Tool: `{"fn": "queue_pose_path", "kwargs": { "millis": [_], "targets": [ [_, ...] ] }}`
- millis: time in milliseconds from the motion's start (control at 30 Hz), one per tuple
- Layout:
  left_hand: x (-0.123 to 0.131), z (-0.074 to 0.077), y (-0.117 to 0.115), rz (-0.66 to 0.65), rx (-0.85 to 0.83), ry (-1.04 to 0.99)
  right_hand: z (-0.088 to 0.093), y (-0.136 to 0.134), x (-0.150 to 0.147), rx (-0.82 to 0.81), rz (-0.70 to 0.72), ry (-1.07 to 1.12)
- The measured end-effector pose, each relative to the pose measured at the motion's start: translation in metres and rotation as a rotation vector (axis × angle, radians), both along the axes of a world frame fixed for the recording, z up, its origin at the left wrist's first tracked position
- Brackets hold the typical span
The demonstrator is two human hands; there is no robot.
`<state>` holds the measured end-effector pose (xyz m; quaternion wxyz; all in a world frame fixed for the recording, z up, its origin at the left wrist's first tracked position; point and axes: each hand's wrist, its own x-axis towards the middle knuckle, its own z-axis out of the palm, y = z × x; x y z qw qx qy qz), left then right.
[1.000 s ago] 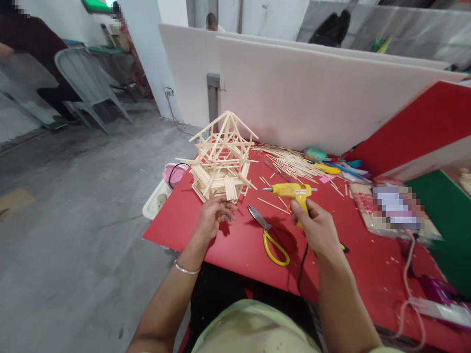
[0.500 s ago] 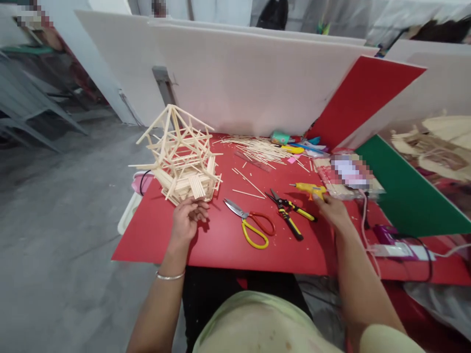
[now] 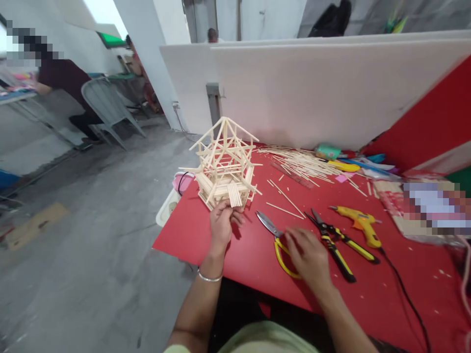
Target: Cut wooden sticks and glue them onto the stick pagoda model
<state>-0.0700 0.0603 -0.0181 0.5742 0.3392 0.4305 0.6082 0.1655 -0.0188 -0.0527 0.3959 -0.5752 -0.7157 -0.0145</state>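
Note:
A pavilion-like model of thin wooden sticks stands at the left of the table, with an open-framed peaked roof. At its front, a small panel of sticks laid side by side slants down. My left hand pinches the panel's lower end between thumb and fingers. My right hand is over the scissors, hiding most of their red handle; its fingers are slightly blurred and loosely apart, with nothing seen in them. Right of it lie black-and-yellow cutters and a yellow glue gun.
Loose sticks lie in a heap at the back of the red table, beside a green roll. A white board stands behind. A black cord runs from the glue gun. One person sits at far left.
My right hand has let go of the glue gun, which now lies on the table, and has moved left to the scissors. The view has turned left. My left hand stays at the panel.

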Motion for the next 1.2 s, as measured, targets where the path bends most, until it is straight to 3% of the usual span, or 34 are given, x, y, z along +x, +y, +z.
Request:
{"fn": "queue_pose_path", "kwargs": {
  "millis": [100, 233, 367, 500, 700, 1200],
  "targets": [
    [0.0, -0.005, -0.001, -0.036, 0.007, -0.02, 0.003, -0.001, -0.035, 0.019, 0.125, 0.064],
    [-0.001, -0.009, -0.008, -0.029, 0.047, 0.006, 0.03, 0.018, -0.067, 0.108, 0.201, 0.118],
    [-0.001, -0.012, -0.01, 0.035, 0.069, 0.04, 0.053, 0.045, -0.097, 0.216, 0.193, 0.089],
    [-0.002, -0.016, -0.009, 0.112, 0.079, 0.028, 0.055, 0.059, -0.117, 0.162, 0.154, 0.037],
    [-0.003, -0.015, -0.008, 0.092, 0.16, -0.07, 0.049, 0.067, -0.125, 0.192, 0.139, 0.05],
    [0.0, -0.019, -0.005, 0.105, 0.201, -0.051, 0.052, 0.072, -0.125, 0.249, 0.166, 0.032]
  ]
}}
